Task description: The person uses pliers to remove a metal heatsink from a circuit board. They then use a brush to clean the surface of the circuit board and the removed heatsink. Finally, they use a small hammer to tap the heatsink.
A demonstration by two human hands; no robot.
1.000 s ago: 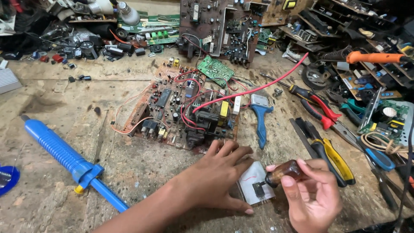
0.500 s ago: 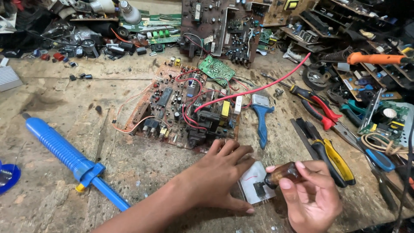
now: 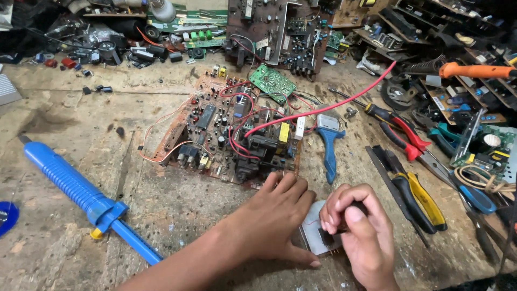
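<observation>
The metal plate point(image 3: 312, 231) is being pressed by the spread left hand point(image 3: 269, 218); the component point(image 3: 327, 237) at its 3 o'clock is being pinched by the right hand point(image 3: 355, 226), work seemingly unfinished.

Bare arms are showing here, no sleeves coming into view anywhere. The left hand point(image 3: 269, 218) is appearing with its forearm running in from the bottom edge, well below the brown circuit board point(image 3: 231, 132), and nothing is covering that forearm: no watch, no band, no glove. The fingernails are looking short and pale, the thumbnail catching a little light. The right hand point(image 3: 358, 231) is showing just to the right of the left one, also gloveless, no rings showing on the fingers that are in view. Its thumbnail is looking broad and smooth. Its wrist is running out of frame at the bottom edge.
</observation>
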